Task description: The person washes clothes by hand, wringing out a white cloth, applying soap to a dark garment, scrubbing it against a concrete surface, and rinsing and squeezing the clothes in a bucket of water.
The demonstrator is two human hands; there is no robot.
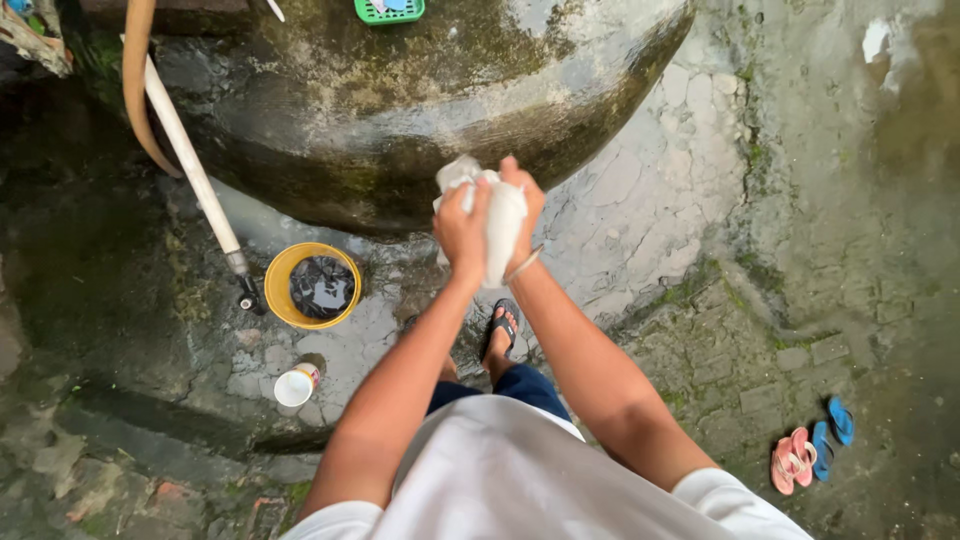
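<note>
Both my hands grip a wet white cloth (502,222) bunched up in front of me, above the wet stone ground. My left hand (462,232) clasps its left side and my right hand (524,200) wraps around its right side and top. A strip of the cloth hangs down by my right wrist. Below the hands my foot in a dark sandal (502,328) stands on the ground.
A large mossy concrete tank (400,120) rises just ahead. A yellow bucket (282,300) with dark water sits at its base, next to a white pipe (190,160) and a small white cup (294,388). Pink and blue sandals (812,452) lie at right.
</note>
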